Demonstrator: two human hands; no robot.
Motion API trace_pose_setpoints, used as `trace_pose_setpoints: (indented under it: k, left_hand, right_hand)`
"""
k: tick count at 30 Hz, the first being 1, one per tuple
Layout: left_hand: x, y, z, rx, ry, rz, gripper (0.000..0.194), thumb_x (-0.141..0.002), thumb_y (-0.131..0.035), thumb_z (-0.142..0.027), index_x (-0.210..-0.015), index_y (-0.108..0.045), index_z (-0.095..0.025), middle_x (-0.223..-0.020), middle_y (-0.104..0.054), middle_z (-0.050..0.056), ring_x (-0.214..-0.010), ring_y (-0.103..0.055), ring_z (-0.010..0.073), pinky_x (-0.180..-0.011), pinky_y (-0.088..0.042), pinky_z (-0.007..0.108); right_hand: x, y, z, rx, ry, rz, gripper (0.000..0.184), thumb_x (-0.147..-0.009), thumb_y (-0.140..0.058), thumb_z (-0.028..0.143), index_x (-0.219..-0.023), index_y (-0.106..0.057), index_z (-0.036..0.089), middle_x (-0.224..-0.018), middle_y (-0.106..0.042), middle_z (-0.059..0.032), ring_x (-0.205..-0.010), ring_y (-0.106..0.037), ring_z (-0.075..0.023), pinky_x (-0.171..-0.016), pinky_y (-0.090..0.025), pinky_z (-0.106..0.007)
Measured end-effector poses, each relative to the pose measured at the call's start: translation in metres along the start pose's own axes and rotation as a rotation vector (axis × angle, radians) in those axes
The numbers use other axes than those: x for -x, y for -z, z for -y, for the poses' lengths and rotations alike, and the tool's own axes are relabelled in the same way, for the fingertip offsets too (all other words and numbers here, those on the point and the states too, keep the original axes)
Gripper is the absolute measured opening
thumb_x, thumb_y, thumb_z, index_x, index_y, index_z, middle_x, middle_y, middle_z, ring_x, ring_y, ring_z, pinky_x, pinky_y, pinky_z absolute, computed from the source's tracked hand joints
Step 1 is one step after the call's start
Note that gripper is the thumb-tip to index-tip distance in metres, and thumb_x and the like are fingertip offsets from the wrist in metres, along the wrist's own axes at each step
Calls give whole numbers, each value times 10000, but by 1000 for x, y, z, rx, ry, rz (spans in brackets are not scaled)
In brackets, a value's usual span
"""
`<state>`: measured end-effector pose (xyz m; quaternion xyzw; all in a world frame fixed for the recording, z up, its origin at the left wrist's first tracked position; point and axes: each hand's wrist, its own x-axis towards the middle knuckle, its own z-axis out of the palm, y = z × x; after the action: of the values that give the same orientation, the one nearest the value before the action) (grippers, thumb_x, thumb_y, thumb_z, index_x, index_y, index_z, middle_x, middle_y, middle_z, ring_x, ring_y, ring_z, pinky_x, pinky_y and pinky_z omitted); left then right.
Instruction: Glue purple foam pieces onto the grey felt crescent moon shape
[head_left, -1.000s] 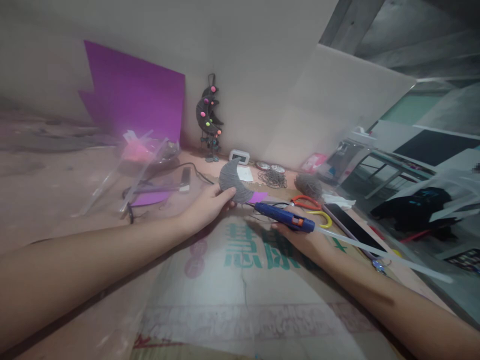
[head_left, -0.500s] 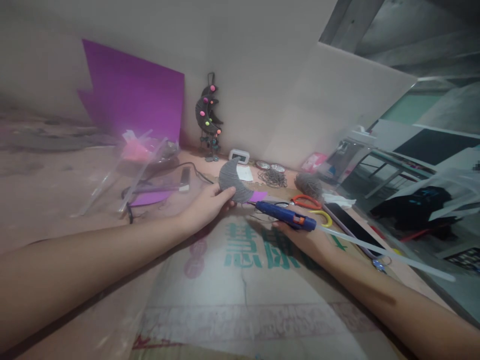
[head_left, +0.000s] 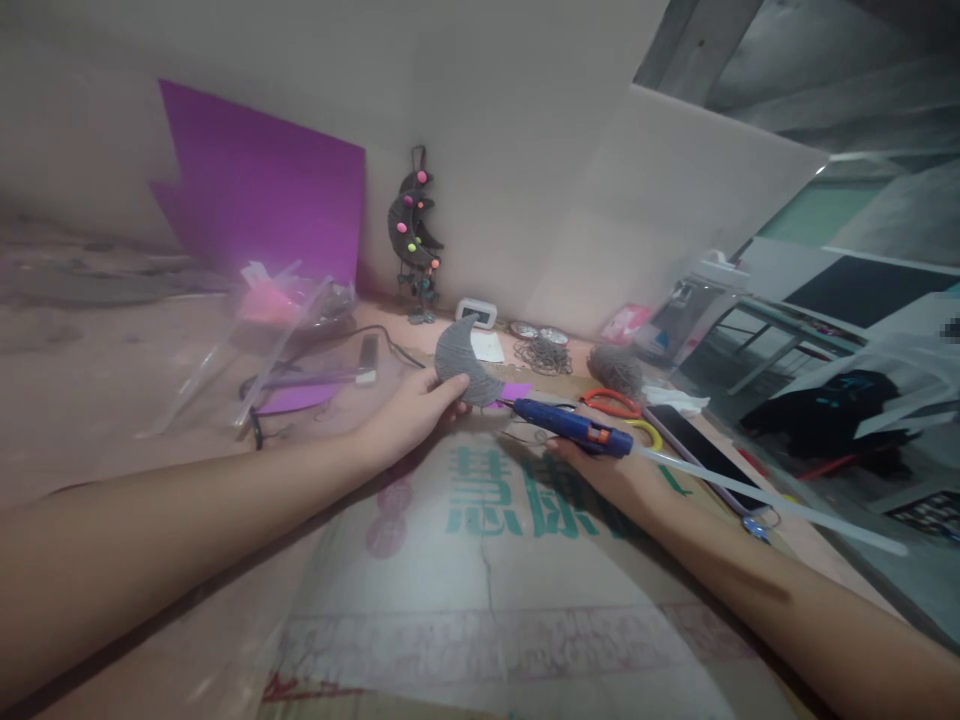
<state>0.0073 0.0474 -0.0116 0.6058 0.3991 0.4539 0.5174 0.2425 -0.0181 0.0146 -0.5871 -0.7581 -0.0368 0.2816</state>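
Observation:
Between thumb and fingers, my left hand [head_left: 424,405] grips a crescent moon [head_left: 463,362] wound with grey yarn. Its lower right tip shows bare purple card [head_left: 517,393]. My right hand [head_left: 600,475] is closed around a blue glue gun [head_left: 574,425], and a long clear glue stick [head_left: 780,508] juts from its rear end. The gun's nozzle sits at the edge of the crescent's purple tip; whether it touches cannot be made out. Most fingers of the right hand are hidden under the gun.
Orange-and-yellow-handled scissors [head_left: 611,403], a phone [head_left: 705,455] and a grey yarn ball [head_left: 613,368] lie to the right. Clear glue sticks [head_left: 274,355] and purple card [head_left: 296,398] are at left. A moon ornament [head_left: 411,225] hangs against the wall. Printed cardboard [head_left: 450,590] lies beneath my hands.
The glue gun's nozzle has shifted very slightly along the crescent's purple tip. Both hands keep their grips, and the whole view has drifted a little.

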Motion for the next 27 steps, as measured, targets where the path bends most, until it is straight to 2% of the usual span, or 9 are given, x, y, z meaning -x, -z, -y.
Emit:
trace_pose_setpoints:
  k: [5, 8, 16, 27]
  left_hand:
    - [-1, 1, 0, -9, -8, 8, 287, -830, -534, -426, -713, -550, -164, -645, -557, -12, -586, -481, 110, -575, -359, 235]
    - [-2, 2, 3, -8, -13, 18, 285, -832, -533, -425, -722, -549, -162, -643, -554, -16, -586, -482, 108, -580, -359, 235]
    - [-2, 1, 3, -26, -2, 5, 303, -829, -538, -438, -686, -525, -171, -620, -561, -19, -586, -491, 112, -590, -369, 239]
    - [-1, 1, 4, -8, -12, 16, 293, -833, -543, -426, -687, -525, -173, -615, -559, -23, -584, -490, 108, -585, -368, 231]
  right_hand:
    - [0, -4, -6, -48, 8, -50, 121, -768, -610, 361, -745, -640, 246, -740, -680, -4, -671, -628, -191, -596, -495, -284]
    - [0, -5, -10, -51, -2, -89, 153, -750, -638, 388, -725, -630, 237, -696, -667, -1, -635, -611, -192, -587, -492, -290]
    - [-1, -8, -16, -59, -29, -67, 204, -750, -645, 411, -712, -605, 215, -660, -635, 0, -613, -579, -180, -586, -467, -278]
    - [1, -10, -24, -58, -63, -51, 164, -761, -622, 349, -716, -588, 195, -658, -623, -8, -611, -555, -173, -602, -433, -284]
